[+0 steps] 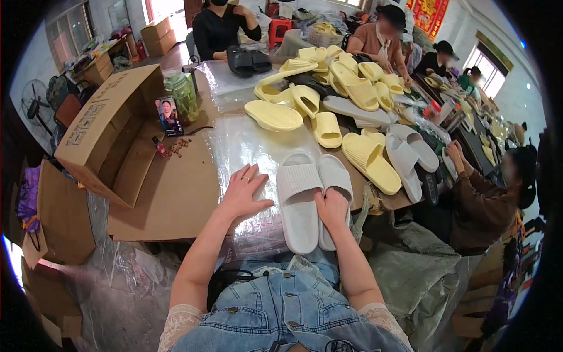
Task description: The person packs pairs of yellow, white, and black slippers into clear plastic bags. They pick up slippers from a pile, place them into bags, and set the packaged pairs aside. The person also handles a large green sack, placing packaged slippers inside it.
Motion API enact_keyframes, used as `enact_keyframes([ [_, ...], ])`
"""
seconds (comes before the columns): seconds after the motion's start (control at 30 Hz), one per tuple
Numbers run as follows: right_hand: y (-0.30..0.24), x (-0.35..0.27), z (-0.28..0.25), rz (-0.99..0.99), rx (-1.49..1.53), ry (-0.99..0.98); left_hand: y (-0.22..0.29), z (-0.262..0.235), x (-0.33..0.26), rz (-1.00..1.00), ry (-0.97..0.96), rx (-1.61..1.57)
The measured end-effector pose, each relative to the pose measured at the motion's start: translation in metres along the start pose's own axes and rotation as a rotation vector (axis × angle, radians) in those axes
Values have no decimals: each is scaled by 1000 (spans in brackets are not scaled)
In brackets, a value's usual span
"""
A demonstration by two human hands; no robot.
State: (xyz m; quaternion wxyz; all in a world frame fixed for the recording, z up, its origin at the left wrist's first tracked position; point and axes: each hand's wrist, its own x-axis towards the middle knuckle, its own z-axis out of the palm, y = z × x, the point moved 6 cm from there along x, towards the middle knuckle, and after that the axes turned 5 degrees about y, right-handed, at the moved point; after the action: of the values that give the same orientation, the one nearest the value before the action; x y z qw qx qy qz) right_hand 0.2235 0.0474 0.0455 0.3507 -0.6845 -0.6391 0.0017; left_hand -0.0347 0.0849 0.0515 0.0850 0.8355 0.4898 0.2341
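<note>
A pair of light grey slide slippers lies side by side at the table's front edge, toes pointing away from me. My right hand point(332, 208) grips the right grey slipper point(336, 171), its fingers reaching under the strap and partly hidden by it. The left grey slipper point(300, 202) touches its inner side. My left hand point(246, 190) lies palm down with fingers spread on a stack of clear plastic bags point(243, 149), just left of the pair. A ring shows on one of its fingers.
Yellow slippers point(358, 85) and several grey ones are heaped beyond the pair. An open cardboard box point(111, 111) stands at left, beside a phone point(169, 116), a green-tinted jar point(183, 97) and small brown pieces point(179, 146). Co-workers sit around the table, one point(484, 193) close at right.
</note>
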Motion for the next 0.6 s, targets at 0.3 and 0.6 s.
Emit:
enact_keyframes([
  [0.3,49,-31,-41,293,614,198,35,5,-20,126,-86,-20],
  [0.6,78,-49,-114,206,1017,370,37,5,-19,174,91,-57],
])
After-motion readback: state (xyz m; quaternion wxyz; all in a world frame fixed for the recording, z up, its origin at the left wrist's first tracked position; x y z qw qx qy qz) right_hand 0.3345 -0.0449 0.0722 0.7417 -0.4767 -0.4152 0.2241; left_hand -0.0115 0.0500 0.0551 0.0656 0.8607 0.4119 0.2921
